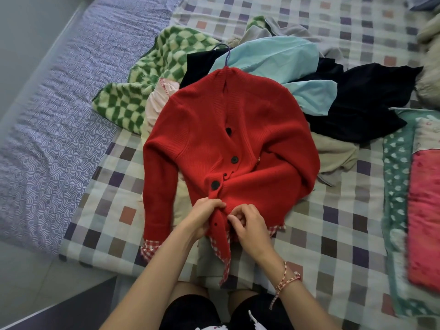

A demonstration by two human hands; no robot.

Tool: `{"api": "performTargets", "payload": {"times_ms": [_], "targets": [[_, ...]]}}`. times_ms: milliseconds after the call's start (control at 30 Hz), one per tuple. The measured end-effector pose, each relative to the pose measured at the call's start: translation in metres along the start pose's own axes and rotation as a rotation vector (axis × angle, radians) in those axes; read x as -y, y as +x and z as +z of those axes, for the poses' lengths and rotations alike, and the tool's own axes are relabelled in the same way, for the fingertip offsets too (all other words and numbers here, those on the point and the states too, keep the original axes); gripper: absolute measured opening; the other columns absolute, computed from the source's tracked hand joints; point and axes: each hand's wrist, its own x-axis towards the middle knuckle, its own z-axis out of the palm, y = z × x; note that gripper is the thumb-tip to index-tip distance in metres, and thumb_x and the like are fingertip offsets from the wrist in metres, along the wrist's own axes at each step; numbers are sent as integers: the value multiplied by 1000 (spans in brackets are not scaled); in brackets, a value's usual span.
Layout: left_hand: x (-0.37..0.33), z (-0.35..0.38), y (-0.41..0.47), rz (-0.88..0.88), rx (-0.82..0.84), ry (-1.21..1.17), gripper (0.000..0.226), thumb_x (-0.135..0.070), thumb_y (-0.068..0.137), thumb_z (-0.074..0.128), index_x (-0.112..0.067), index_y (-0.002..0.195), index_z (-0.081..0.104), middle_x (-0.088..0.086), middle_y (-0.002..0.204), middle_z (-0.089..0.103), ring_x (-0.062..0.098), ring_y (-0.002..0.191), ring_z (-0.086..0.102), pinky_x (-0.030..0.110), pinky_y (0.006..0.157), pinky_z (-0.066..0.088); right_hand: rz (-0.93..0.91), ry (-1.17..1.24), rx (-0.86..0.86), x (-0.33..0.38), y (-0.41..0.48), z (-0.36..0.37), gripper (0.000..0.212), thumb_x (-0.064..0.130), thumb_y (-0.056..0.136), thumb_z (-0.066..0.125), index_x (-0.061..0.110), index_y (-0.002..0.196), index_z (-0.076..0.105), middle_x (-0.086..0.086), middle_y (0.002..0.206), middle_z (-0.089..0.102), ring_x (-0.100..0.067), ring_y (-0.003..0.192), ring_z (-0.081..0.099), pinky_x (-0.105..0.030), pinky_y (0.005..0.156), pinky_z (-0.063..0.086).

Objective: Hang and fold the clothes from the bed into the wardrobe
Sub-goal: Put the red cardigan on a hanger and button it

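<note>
The red knitted cardigan with black buttons (238,139) lies front-up on the bed. Its button band is pinched low down by both hands: the left hand (204,217) bunches one edge in curled fingers and the right hand (250,226) nips the edge just beside it. Directly beyond the grip, the purple hanger hook (225,52) pokes out of the collar. Further out lie a green-and-cream checked fleece (142,79), a pale blue garment (273,58) and a black garment (357,108), all on the patchwork checked bedcover (333,234).
</note>
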Motion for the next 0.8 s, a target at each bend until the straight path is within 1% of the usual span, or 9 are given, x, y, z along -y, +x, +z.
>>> {"api": "performTargets", "payload": {"times_ms": [67,133,233,300,400,533,633,733,800], "targets": [[7,0,-3,40,-14,95,22,10,73,47,-11,66,49,3,54,44,13,44,43,20,43,36,-11,-62,42,0,6,1,13,17,90,59,21,80,53,8,81,49,-7,77,48,-17,72,37],[19,-2,-5,108,-60,224,27,14,72,43,-11,65,48,2,54,44,12,47,40,18,41,33,30,-63,74,-3,9,3,16,15,92,57,20,77,52,4,83,53,-10,82,49,-18,74,34],[45,-6,-8,144,-126,353,28,12,81,48,-11,65,53,3,59,51,8,45,47,22,44,45,134,17,38,-10,5,1,25,14,92,56,26,72,48,1,81,58,-14,78,54,-22,72,38],[63,-9,-14,124,-141,268,26,6,88,52,-7,66,53,5,60,54,10,47,55,27,50,53,194,59,45,-15,0,-3,24,15,92,57,26,71,50,1,77,60,-15,71,57,-25,70,44],[82,-10,-25,157,-170,147,17,-1,91,54,-6,75,59,8,64,62,15,56,61,20,49,51,236,44,114,-19,-12,-6,19,18,91,59,22,73,54,4,74,63,-6,62,55,-16,60,44],[98,-14,-14,202,-307,272,15,-12,90,57,-14,76,63,3,79,64,20,80,61,34,76,50,291,79,113,-24,-23,-5,17,17,92,58,22,76,55,5,74,61,-6,62,56,-11,54,44],[106,-14,-1,138,-309,318,6,-13,88,59,-11,93,59,7,93,63,22,89,60,35,80,50,357,191,28,-25,-25,-8,14,14,92,57,18,79,56,0,76,63,-9,60,58,-13,52,46],[113,-3,14,87,-240,549,40,-20,84,65,-6,117,48,3,97,57,21,94,58,29,79,46,370,235,-20,-27,-23,-16,15,11,92,56,17,78,56,-5,78,63,-12,60,59,-12,50,45],[119,11,29,71,-204,717,53,-29,82,67,-6,123,45,8,113,54,24,105,56,31,88,45,378,238,-26,-29,-18,-21,16,8,92,55,16,78,56,-7,78,62,-13,60,58,-11,49,44]]}}
